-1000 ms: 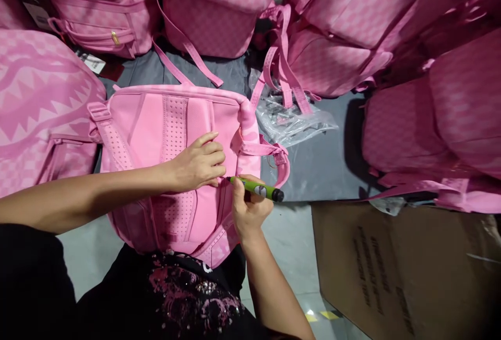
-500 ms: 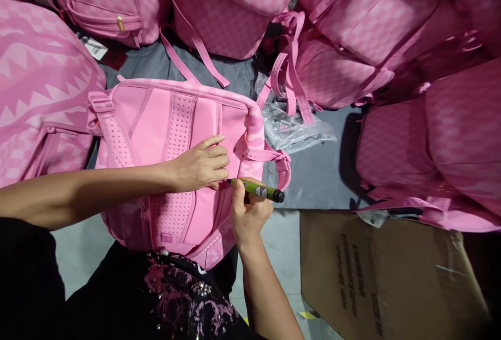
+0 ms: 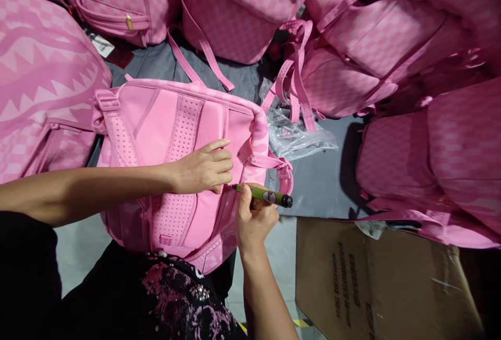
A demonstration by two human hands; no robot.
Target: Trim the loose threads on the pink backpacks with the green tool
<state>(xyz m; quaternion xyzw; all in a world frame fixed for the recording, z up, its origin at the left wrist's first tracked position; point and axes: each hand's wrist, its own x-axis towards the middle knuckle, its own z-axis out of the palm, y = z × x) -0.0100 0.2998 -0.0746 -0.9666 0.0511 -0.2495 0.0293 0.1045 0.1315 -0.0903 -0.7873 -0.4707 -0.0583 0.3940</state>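
through the head camera i have my right hand (image 3: 256,217) pinching a green marker (image 3: 266,195), tip near my left hand (image 3: 205,167), over the pink backpack (image 3: 239,120) overhanging the bench's (image 3: 321,180) near edge. the left fingers lie together on its back panel; whether they grip fabric i cannot tell. clear plastic (image 3: 307,140) lies beside it.

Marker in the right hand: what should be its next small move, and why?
Probably a short, light dab of the marker on the backpack, just beside the left hand. The right hand holds the marker with its narrow end aimed there, and the left hand rests on the backpack; whether the marker touches is unclear.
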